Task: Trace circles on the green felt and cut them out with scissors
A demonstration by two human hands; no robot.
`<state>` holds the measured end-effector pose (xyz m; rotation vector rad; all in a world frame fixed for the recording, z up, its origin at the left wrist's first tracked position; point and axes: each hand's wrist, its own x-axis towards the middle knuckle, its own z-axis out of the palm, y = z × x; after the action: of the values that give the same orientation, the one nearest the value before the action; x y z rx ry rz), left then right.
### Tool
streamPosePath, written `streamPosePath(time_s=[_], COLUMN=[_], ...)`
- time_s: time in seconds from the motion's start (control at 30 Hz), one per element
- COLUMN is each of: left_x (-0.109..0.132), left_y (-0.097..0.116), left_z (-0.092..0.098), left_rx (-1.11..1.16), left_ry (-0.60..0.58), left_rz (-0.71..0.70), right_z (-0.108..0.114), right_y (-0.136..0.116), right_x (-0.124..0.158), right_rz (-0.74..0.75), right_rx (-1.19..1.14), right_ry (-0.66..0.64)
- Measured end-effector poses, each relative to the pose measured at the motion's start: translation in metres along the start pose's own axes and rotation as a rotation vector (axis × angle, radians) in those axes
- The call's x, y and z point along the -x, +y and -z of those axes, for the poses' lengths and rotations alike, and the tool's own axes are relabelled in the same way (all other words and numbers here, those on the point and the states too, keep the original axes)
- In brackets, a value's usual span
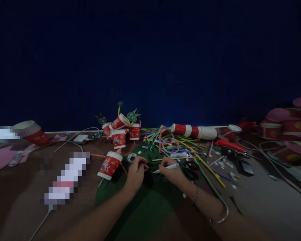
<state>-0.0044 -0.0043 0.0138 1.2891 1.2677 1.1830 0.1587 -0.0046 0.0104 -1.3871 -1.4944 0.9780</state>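
Note:
My left hand (pixel 135 174) is closed in a pinch on a small dark piece over a green sheet (pixel 145 207); what it pinches is too small to name. My right hand (pixel 171 171) grips a white pen (pixel 167 167) whose tip points left toward the pinched piece. Both hands rest on the green sheet, a few centimetres apart. A red paper cup (pixel 109 165) lies tilted just left of my left hand, with a white tape ring (pixel 131 157) behind it.
A pile of coloured straws (pixel 170 142) lies behind my hands. Red cups with straws (pixel 120 132) stand further back, stacked cups (pixel 195 131) lie on their side, black scissors (pixel 190 170) and a red-handled tool (pixel 229 145) to the right, cables and a cup stack (pixel 31 132) left.

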Motion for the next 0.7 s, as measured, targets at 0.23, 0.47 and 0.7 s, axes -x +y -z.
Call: streamPosePath(time_s=[0.23, 0.47, 0.7], left_x=[0.0001, -0.0006, -0.0003], left_y=[-0.0026, -0.0028, -0.0015], left_z=[0.0002, -0.0004, -0.0006], left_rx=[0.008, 0.024, 0.015], left_ry=[-0.001, 0.0, 0.003], left_rz=[-0.008, -0.006, -0.002], right_z=[0.0006, 0.0003, 0.0003], right_y=[-0.0004, 0.0001, -0.0019], right_x=[0.0002, 0.0, 0.0014], right_rz=[-0.007, -0.019, -0.03], right_rx=[0.008, 0.001, 0.014], right_ry=[-0.013, -0.023, -0.025])
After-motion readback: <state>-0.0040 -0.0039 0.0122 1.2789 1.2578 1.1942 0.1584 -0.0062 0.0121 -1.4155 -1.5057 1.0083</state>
